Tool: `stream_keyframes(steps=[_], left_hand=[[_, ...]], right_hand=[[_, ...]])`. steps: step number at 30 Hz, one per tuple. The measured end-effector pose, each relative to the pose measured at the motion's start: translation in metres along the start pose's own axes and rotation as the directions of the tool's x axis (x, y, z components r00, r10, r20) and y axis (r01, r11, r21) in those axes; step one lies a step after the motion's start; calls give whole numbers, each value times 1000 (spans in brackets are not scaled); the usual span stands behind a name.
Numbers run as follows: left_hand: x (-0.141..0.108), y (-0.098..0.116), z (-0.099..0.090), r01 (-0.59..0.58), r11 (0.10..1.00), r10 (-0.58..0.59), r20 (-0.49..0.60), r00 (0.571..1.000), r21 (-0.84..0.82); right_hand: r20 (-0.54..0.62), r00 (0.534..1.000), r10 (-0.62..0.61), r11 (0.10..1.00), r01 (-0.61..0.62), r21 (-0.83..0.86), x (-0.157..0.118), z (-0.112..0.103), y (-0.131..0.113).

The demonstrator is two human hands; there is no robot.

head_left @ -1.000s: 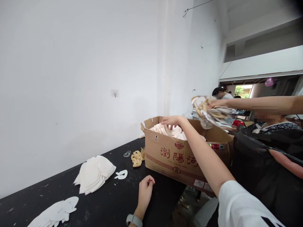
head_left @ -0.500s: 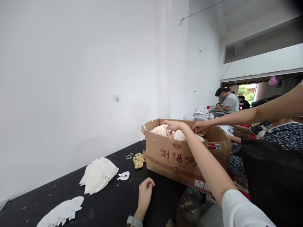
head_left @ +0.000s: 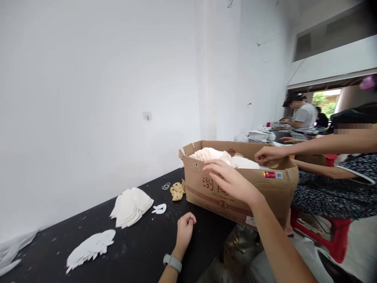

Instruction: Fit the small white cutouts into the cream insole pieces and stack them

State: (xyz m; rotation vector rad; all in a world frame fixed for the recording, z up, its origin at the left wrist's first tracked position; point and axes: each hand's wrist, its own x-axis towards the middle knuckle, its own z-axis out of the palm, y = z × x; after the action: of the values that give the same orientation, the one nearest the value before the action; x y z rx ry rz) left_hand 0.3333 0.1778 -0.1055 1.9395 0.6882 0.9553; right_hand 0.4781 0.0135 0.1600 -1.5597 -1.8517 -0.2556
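A cardboard box (head_left: 235, 196) with red lettering stands at the right end of the black table (head_left: 132, 251), holding a stack of white cut pieces (head_left: 210, 154). My right hand (head_left: 228, 177) is in front of the box's near rim, fingers spread, holding nothing. My left hand (head_left: 186, 227), with a grey watch on its wrist, is over the table before the box. Its fingers are curled together, and nothing shows in them. Left of it lie a small white cut-out (head_left: 160, 208), a fanned stack of white pieces (head_left: 132, 206) and tan pieces (head_left: 177, 191).
Another person's hand (head_left: 269, 154) reaches into the right part of the box. More white pieces (head_left: 90, 248) lie at the front left, near a clear plastic bag (head_left: 17, 247). A red stool (head_left: 338, 236) stands at the right. Another person (head_left: 303, 116) works farther back.
My right hand has come out of the box to its near side, and its fingers have spread. The other person's arm has shifted right. The view has shifted slightly.
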Motion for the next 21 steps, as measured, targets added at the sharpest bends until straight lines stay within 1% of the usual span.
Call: stream_keyframes(steps=[1,2,4,6,8,10,12,14,15,18,21], left_hand=[[0,0,0,-2,1000,2,-7,1000,-2],[-1,1,0,-6,1000,6,-15,1000,-6],[-2,3,0,-20,1000,20,-26,999,-19],[-5,6,-2,-43,998,42,-25,999,-37],[-7,8,-3,-63,996,63,-14,998,-55],[-8,9,-4,-69,995,69,-1,998,-68],[-8,8,-4,-53,996,53,-3,999,-72],[-7,5,-4,-22,997,20,-18,1000,-70],[-6,4,-4,-5,998,3,-30,1000,-67],[-4,0,-4,31,998,-34,-59,998,-51],[-3,-1,-5,46,998,-48,-71,996,-36]], right_hand=[[-14,998,-57,996,57,61,-9,13,-7],[0,995,-100,988,100,117,-17,26,-12],[87,978,-187,961,164,224,-32,52,-18],[178,954,-243,933,180,310,-44,79,-19],[230,942,-244,916,146,374,-54,104,-13],[248,952,-181,900,59,433,-61,129,-2],[251,967,-42,860,-92,501,-68,153,11],[262,958,114,785,-248,567,-75,177,24],[267,949,167,753,-298,586,-79,189,30],[288,926,246,690,-375,619,-88,221,43],[306,911,278,644,-413,644,-97,242,50]])
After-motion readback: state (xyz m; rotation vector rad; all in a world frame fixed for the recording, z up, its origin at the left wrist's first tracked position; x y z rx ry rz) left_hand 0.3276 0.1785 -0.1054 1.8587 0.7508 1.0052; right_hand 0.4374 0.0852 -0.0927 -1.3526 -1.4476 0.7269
